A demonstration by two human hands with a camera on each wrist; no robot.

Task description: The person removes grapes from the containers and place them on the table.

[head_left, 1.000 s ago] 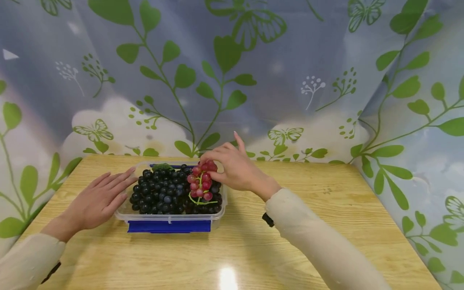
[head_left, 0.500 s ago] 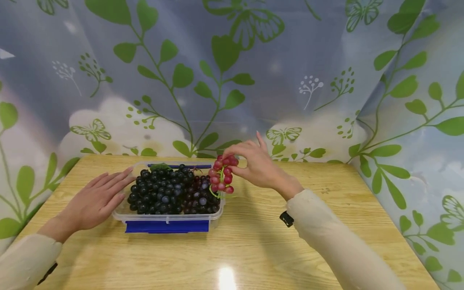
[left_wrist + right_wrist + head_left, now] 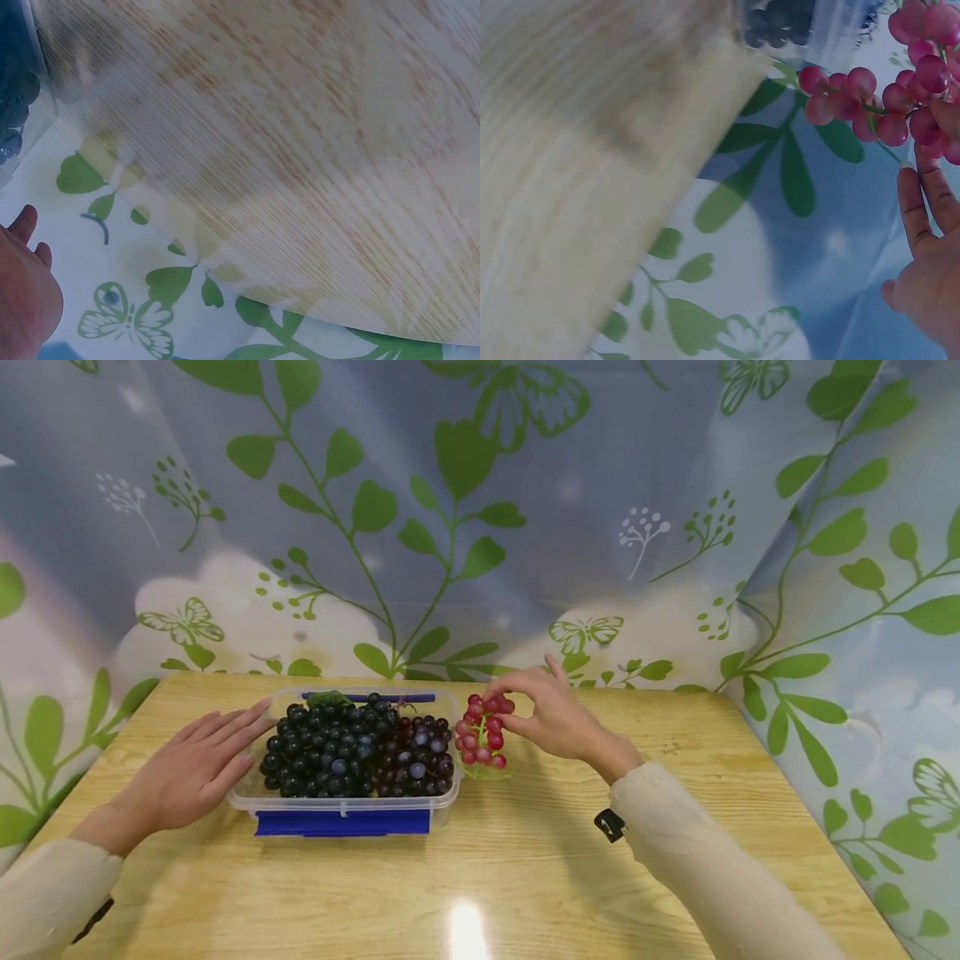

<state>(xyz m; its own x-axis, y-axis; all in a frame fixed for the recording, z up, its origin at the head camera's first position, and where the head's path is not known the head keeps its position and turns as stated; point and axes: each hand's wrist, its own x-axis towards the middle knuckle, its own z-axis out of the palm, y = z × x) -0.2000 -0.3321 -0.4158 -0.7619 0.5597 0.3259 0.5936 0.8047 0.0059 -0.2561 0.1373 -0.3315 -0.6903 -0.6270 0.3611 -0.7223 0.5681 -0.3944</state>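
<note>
A small bunch of red grapes (image 3: 480, 739) with a green stem hangs from my right hand (image 3: 551, 714), pinched between thumb and fingers just right of the container. The right wrist view shows the grapes (image 3: 892, 112) close up beside the fingers. My left hand (image 3: 191, 768) lies with straight fingers along the left rim of a clear plastic container (image 3: 345, 806) with blue clips. Inside it sit a black grape bunch (image 3: 322, 747) on the left and a dark purple grape bunch (image 3: 420, 756) on the right. Only part of the left hand (image 3: 26, 292) shows in the left wrist view.
The container stands on a wood-grain table (image 3: 540, 860), toward its back left. Behind and at both sides hangs a curtain (image 3: 585, 527) printed with green leaves and butterflies. A black band (image 3: 610, 825) is on the right wrist.
My right hand has carried the red grapes rightward, from above the container to beyond its right rim, uncovering the dark purple bunch. The left hand has stayed at the left rim.
</note>
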